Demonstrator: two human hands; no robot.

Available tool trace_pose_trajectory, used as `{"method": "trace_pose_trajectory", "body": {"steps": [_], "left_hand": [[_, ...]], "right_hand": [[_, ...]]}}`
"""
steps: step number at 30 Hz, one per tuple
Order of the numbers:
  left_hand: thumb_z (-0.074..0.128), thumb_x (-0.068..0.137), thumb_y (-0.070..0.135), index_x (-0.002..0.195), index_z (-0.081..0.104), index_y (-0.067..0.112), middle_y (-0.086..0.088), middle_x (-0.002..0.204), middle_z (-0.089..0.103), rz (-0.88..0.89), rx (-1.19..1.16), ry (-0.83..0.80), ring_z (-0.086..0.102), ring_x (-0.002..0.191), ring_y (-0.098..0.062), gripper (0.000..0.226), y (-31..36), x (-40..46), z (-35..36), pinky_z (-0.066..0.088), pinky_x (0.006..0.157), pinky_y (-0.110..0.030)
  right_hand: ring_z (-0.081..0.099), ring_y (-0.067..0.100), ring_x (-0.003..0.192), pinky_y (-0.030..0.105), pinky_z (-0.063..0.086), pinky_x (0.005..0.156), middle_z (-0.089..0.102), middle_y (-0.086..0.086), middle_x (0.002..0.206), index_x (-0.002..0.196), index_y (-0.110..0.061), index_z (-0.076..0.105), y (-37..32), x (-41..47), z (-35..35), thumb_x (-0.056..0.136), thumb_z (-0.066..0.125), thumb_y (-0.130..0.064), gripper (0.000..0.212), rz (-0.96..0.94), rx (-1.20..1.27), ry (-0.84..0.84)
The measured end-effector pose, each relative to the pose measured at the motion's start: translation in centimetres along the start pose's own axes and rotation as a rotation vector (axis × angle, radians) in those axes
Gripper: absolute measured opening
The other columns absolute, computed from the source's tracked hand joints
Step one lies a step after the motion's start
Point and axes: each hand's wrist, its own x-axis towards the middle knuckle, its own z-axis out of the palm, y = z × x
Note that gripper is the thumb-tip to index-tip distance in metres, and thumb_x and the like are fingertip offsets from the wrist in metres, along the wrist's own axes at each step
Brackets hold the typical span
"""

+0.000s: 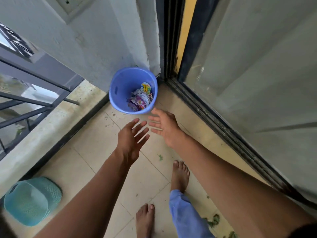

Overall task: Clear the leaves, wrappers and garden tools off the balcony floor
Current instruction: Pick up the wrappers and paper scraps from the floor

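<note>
The pale teal ribbed plastic basket (32,201) is cut off at the left edge. Crumpled colourful wrappers (140,98) in the round blue plastic bucket (120,86) are too small for print to be read. Green leaf scraps (214,220) are partly covered by the right forearm. Both arms are cropped by the bottom edge.

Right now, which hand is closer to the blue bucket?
The right hand: its fingertips almost reach the bucket rim. The left hand is open too, lower and farther back.

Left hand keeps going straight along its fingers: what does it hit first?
Probably the near rim of the round blue plastic bin; the left hand points up-right at it, open, nothing between. Depth is unclear.
</note>
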Motion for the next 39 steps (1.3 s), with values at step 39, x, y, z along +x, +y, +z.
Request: {"method": "trace_pose_trajectory", "body": {"steps": [39], "left_hand": [[0.062, 0.098, 0.032, 0.11, 0.072, 0.026, 0.001, 0.096, 0.079, -0.075, 2.096, -0.702, 0.074, 0.096, -0.026, 0.017, -52.1, -23.6, -12.6, 0.059, 0.094, -0.05]], "right_hand": [[0.07, 0.029, 0.103, 0.043, 0.057, 0.094, 0.076, 0.01, 0.105, 0.098, -0.017, 0.072, 57.6, -38.7, -32.6, 0.09, 0.069, -0.04, 0.024, 0.127, 0.312, 0.818]]}}
